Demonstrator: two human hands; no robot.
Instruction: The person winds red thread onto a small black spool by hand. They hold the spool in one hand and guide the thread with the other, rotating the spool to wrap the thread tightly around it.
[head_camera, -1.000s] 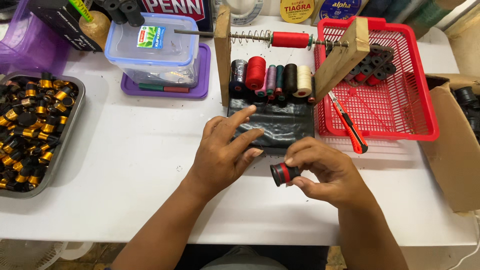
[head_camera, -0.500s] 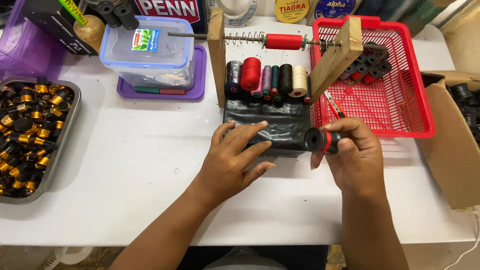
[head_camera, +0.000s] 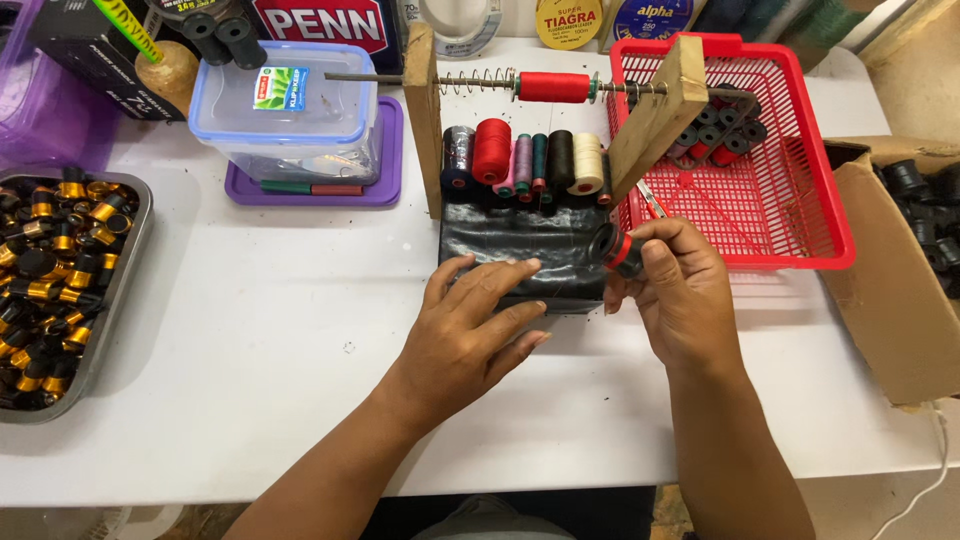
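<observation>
The person is sitting at the white bench (head_camera: 250, 330), working on a small black cylindrical spool with a red band (head_camera: 617, 250). The right hand (head_camera: 675, 290) is closed around that spool, pinching it between thumb and fingers and holding it just above the right edge of the black folded plastic sheet (head_camera: 520, 255). The left hand (head_camera: 470, 335) is lying flat and open, fingers spread, pressing down on the near part of the sheet and gripping nothing.

To my eye the spool is being carried toward the wooden winding frame with a metal rod (head_camera: 650, 120) standing just beyond; seating it there would call for lining its bore up with the rod.

On the rod one red thread bobbin (head_camera: 553, 86) is sitting beside a spring. Under it, about six thread cones (head_camera: 525, 160) are standing in a row: dark, red, pink, teal, black and cream. To the right, the red plastic mesh basket (head_camera: 790, 190) is holding a handful of similar spools at its far corner. At the far left, a metal tray of black-and-gold parts (head_camera: 55, 285) is too crowded to count. One clear lidded plastic box (head_camera: 290, 110) is resting on a purple lid.
</observation>
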